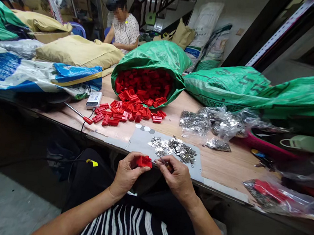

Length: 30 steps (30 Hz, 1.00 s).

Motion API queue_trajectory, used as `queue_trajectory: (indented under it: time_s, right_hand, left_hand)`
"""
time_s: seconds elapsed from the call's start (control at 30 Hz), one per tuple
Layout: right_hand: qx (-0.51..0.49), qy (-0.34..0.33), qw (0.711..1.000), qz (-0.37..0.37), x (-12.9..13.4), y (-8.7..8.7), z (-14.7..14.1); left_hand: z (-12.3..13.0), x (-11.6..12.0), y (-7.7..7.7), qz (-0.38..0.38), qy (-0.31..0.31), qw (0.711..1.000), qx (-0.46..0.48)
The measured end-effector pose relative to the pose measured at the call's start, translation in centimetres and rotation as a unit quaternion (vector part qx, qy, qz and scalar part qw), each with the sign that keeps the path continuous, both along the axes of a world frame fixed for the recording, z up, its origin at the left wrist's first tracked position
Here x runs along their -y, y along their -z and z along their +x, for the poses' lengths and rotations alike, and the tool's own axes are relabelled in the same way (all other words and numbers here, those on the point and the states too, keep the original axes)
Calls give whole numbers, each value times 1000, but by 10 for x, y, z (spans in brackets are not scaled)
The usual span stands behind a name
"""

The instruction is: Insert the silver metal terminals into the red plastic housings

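Note:
Between the thumb and fingers of my left hand [127, 173] is a red plastic piece [144, 161], held just in front of the table edge. My right hand [176, 176] is closed in a pinch close beside it, around a small tool [169, 167] with a dark tip and an orange-brown part; its full shape is hidden by the fingers. Just beyond both hands, small shiny metal pieces [173, 148] lie heaped on a grey sheet [138, 146]. Farther back, loose red plastic pieces [128, 112] spill from a green sack [156, 54].
Clear bags of metal pieces [214, 123] sit on the right, near a pink-rimmed container [269, 145]. A red-handled screwdriver [79, 114] and a white device [93, 99] lie left. Full sacks [79, 51] line the back. Another person [124, 28] sits beyond.

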State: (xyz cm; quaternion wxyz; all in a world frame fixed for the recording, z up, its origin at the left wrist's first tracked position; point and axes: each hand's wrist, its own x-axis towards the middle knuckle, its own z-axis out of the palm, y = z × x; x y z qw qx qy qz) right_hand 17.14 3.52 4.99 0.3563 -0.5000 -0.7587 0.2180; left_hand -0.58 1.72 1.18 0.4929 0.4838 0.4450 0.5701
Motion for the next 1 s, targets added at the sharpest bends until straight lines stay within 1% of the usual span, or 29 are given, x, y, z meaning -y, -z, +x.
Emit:
queue_trajectory:
  time_s: [0.07, 0.17, 0.27, 0.33, 0.4, 0.47, 0.53, 0.57, 0.63, 0.73, 0.83, 0.9, 0.93, 1.0]
  right_hand:
    - [4, 46, 999, 5, -8, 5, 12]
    - [34, 107, 994, 12, -21, 19, 36]
    - [86, 125, 988, 17, -30, 34, 55]
    - [108, 132, 985, 25, -31, 37, 59]
    - [101, 127, 986, 31, -27, 35, 54]
    - [67, 93, 993, 21, -22, 29, 42]
    - [22, 44, 999, -15, -18, 24, 25]
    - [4, 28, 999, -36, -17, 22, 16]
    - [-11, 17, 998, -62, -17, 20, 3]
    - [-7, 39, 998, -56, -22, 20, 0]
    - [7, 91, 995, -33, -29, 20, 20]
    - [28, 146, 989, -21, -33, 21, 39]
    - [47, 173, 984, -20, -33, 22, 49]
    - [87, 196, 976, -23, -32, 26, 65]
  left_hand:
    - [0, -1, 0, -5, -1, 1000, 10]
    - [-2, -5, 3, -7, 3, 1000, 7]
    - [-6, -15, 8, 4, -2, 999, -43]
    - [-10, -22, 12, 17, -2, 996, -87]
    - [-12, -27, 15, 28, 5, 994, -107]
    - [-12, -30, 15, 35, 17, 994, -103]
    - [-11, -31, 14, 52, 18, 991, -118]
    - [-11, -32, 13, 72, 13, 986, -146]
    - [-10, -34, 12, 140, 1, 963, -229]
    - [-9, -41, 13, 240, 8, 907, -347]
    - [-7, -52, 16, 292, 23, 849, -440]
    - [-6, -59, 16, 317, 19, 818, -480]
    - [-6, -62, 16, 326, 11, 810, -487]
    - [-7, -66, 14, 333, -18, 812, -479]
